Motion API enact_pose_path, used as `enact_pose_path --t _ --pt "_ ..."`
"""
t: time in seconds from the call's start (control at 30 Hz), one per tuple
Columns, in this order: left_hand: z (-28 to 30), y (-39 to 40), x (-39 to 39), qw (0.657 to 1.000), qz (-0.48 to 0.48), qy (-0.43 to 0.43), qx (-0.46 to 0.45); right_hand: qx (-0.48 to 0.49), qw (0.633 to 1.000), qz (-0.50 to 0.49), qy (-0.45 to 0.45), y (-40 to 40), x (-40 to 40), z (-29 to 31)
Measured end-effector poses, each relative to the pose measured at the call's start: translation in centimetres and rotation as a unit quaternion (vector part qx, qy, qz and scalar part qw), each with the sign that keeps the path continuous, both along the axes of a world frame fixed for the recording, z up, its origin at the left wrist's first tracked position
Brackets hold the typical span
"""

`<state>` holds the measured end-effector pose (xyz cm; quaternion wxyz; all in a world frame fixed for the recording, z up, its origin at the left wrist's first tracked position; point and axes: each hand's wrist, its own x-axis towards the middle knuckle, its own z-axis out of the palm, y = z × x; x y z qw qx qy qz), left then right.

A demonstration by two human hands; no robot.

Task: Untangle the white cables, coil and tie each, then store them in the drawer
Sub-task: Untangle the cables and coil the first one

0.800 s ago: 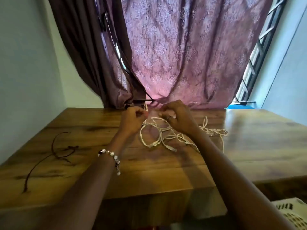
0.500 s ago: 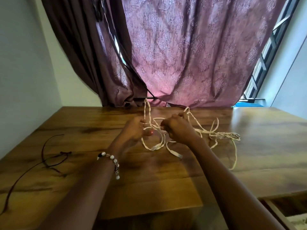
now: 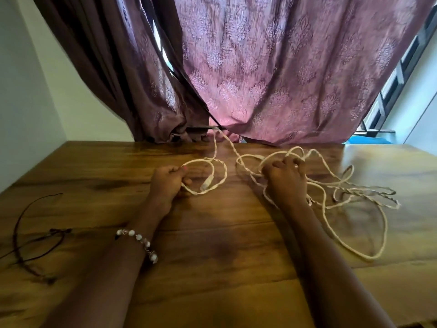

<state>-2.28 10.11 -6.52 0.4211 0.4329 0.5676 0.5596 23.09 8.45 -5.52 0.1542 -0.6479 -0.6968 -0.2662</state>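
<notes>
Change: half a second ago both hands worked close together over one knot; now they have drawn well apart, and the tangle of thin white cables (image 3: pixel 279 171) is stretched sideways between them.
Left hand: the left hand (image 3: pixel 166 183) has its grip closed on a small loop with a white plug end (image 3: pixel 205 184) hanging inside it, low over the bench.
Right hand: the right hand (image 3: pixel 287 179) has its grip clenched on a bunch of several strands, more loops spilling out to its right.
Cables: all lie on the brown wooden bench (image 3: pixel 212 268), one twisted run leading back toward the patterned mauve curtain (image 3: pixel 272 67).
Meaning: I'd say the pull is teasing one cable free; the right-hand heap looks knotted, so untangling is early, coiling and tying not yet begun.
Drawer: not in view.
Aside: a thin dark cord (image 3: pixel 28 233) lies untouched at the far left, well apart.
</notes>
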Motion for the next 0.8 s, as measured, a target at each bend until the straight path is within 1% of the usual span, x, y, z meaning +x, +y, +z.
enact_pose_path --t 0.1,0.17,0.2,0.27,0.3,0.33,0.4,0.47,0.53,0.63,0.7,0.73,0.8 --pt "0.1 -0.2 -0.2 1.0 0.013 0.019 0.02 0.004 0.999 -0.046 0.02 -1.1 0.2 0.3" --pt "0.3 -0.3 -0.4 0.999 0.028 0.028 0.029 0.04 0.998 -0.035 0.015 -1.6 -0.2 0.4" --pt "0.3 -0.4 -0.6 0.999 0.032 0.024 0.031 0.067 0.997 0.0 0.024 -1.7 -0.6 0.6" --pt "0.7 -0.6 -0.8 0.999 0.033 0.005 0.029 0.114 0.983 0.129 0.065 -1.8 -1.6 0.7" --pt "0.8 -0.8 -1.0 0.999 0.031 -0.011 0.026 0.101 0.97 0.204 0.086 -2.0 -2.4 0.7" --pt "1.0 -0.9 -1.1 0.999 0.028 -0.031 0.022 0.072 0.954 0.269 0.109 -2.3 -3.3 0.6" --pt "1.4 -1.2 -1.2 0.996 0.013 -0.084 0.01 -0.002 0.932 0.334 0.142 -3.1 -5.1 0.1" --pt "1.8 -1.4 -1.1 0.988 -0.021 -0.154 -0.014 -0.066 0.917 0.356 0.166 -3.5 -6.5 -0.9" --pt "2.1 -1.6 -1.1 0.968 -0.07 -0.237 -0.041 -0.097 0.91 0.358 0.185 -3.1 -7.3 -1.7" --pt "2.6 -1.7 -1.7 0.921 -0.123 -0.365 -0.054 -0.078 0.919 0.345 0.176 -2.3 -6.8 -1.9" --pt "2.9 -1.9 -1.9 0.897 -0.123 -0.422 -0.045 -0.067 0.925 0.337 0.162 -2.1 -6.2 -1.9" --pt "3.0 -1.9 -1.9 0.894 -0.115 -0.432 -0.038 -0.055 0.924 0.344 0.159 -2.2 -6.0 -1.8" --pt "3.1 -1.7 -1.9 0.907 -0.089 -0.412 -0.01 -0.01 0.908 0.377 0.181 -2.3 -5.8 -1.1"
